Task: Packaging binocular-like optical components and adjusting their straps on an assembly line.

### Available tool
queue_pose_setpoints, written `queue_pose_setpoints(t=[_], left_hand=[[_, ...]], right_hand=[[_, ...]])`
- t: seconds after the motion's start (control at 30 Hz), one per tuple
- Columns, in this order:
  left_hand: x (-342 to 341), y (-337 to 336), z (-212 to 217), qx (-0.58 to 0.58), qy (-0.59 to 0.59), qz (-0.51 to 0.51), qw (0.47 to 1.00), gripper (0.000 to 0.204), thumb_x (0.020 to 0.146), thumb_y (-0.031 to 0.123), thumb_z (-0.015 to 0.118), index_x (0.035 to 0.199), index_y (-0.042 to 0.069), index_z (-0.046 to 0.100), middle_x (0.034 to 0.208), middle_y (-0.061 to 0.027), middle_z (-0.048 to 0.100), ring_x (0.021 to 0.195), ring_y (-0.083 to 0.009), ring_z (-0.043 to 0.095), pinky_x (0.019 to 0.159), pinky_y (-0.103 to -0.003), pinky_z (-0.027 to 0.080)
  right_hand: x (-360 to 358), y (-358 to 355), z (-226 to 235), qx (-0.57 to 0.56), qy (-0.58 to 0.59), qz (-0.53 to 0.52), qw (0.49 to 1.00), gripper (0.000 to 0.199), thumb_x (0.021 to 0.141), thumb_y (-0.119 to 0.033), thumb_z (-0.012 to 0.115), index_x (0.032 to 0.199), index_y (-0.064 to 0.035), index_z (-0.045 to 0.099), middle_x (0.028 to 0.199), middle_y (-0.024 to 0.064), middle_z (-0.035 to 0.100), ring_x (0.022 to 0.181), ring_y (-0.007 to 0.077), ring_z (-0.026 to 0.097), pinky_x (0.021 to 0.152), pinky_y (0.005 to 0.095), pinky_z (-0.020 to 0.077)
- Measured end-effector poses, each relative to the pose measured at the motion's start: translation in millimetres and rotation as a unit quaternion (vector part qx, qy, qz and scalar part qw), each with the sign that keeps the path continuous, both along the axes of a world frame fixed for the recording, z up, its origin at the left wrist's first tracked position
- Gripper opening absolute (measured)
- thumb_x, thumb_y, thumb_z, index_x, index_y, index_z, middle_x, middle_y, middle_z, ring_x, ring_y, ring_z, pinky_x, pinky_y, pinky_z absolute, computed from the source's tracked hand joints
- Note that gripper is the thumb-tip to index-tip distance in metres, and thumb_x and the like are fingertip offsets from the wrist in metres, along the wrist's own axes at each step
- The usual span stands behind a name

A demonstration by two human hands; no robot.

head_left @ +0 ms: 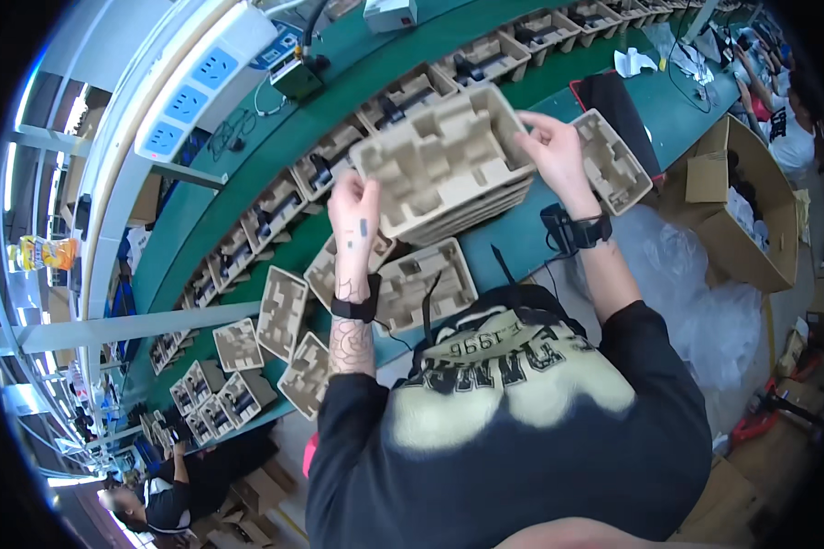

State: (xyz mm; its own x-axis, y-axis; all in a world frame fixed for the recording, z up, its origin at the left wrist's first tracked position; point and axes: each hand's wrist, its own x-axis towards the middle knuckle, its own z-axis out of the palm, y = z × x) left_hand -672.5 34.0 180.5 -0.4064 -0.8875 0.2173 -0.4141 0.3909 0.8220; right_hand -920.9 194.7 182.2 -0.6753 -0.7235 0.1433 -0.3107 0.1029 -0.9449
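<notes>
Between my two hands is a stack of several brown moulded-pulp trays (444, 169), nested one in another and tilted a little. My left hand (354, 215) is closed on the left edge of the stack. At the upper right edge, my right hand (551, 151) pinches the rim, thumb and fingers around it. The top tray's shaped hollows hold nothing. Just below the stack lies a single pulp tray (428, 285), and another pulp tray (611, 163) rests to the right of my right hand.
Trays with black parts (389, 110) line the green conveyor (339, 78) beyond my hands. More pulp trays (282, 313) lie at left. A cardboard box (742, 210) and clear plastic bags (696, 293) stand at right. A power strip (188, 101) hangs upper left. Other people work at both ends.
</notes>
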Motion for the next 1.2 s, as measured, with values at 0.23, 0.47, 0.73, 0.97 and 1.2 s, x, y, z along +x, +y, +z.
queue_pose_setpoints(t=[0.23,0.47,0.73,0.97,1.2], left_hand=[[8,19,44,0.137,0.142,-0.112,0.974,0.022,0.094,0.020,0.055,0.106,0.002,0.059,0.072,0.0014,0.055,0.055,-0.0029,0.044,0.049,-0.018,0.034],[-2,15,-31,0.175,0.016,0.018,0.984,0.029,0.086,0.026,0.066,0.100,0.002,0.057,0.075,-0.0033,0.057,0.061,-0.0089,0.055,0.049,-0.025,0.045],[-48,-24,-98,0.215,0.094,-0.001,0.972,0.023,0.085,0.009,0.060,0.101,-0.002,0.047,0.066,-0.0042,0.053,0.052,-0.0111,0.053,0.043,-0.026,0.051],[-24,-33,-91,0.245,0.076,-0.009,0.966,0.057,0.084,0.002,0.056,0.134,-0.007,0.031,0.068,-0.0042,0.054,0.058,-0.0099,0.054,0.051,-0.028,0.056],[1,-47,-90,0.186,0.005,-0.050,0.981,0.061,0.083,0.006,0.061,0.137,-0.007,0.036,0.060,-0.0016,0.053,0.056,-0.0066,0.051,0.054,-0.024,0.049]], right_hand=[[5,27,1,-0.145,-0.067,-0.063,0.985,0.044,0.078,0.002,0.064,0.121,0.0032,0.058,0.082,-0.0025,0.061,0.072,0.0032,0.054,0.065,0.0184,0.0419],[-31,159,-45,-0.213,-0.283,-0.044,0.934,0.063,0.071,-0.008,0.061,0.130,0.0081,0.046,0.124,0.0136,0.058,0.109,0.0212,0.058,0.095,0.0331,0.0458],[-11,210,-197,0.016,-0.202,-0.118,0.972,0.053,0.074,0.001,0.054,0.127,-0.0012,0.057,0.072,-0.0119,0.046,0.058,-0.0016,0.034,0.051,0.0142,0.0280],[-8,144,-175,0.203,0.185,-0.135,0.952,0.046,0.075,-0.009,0.064,0.121,-0.0042,0.060,0.090,0.0077,0.063,0.076,0.0201,0.059,0.072,0.0297,0.0476],[-37,50,-103,-0.014,-0.108,-0.059,0.992,0.044,0.084,-0.033,0.066,0.115,-0.0018,0.062,0.094,0.0090,0.066,0.087,0.0196,0.063,0.079,0.0320,0.0494]])
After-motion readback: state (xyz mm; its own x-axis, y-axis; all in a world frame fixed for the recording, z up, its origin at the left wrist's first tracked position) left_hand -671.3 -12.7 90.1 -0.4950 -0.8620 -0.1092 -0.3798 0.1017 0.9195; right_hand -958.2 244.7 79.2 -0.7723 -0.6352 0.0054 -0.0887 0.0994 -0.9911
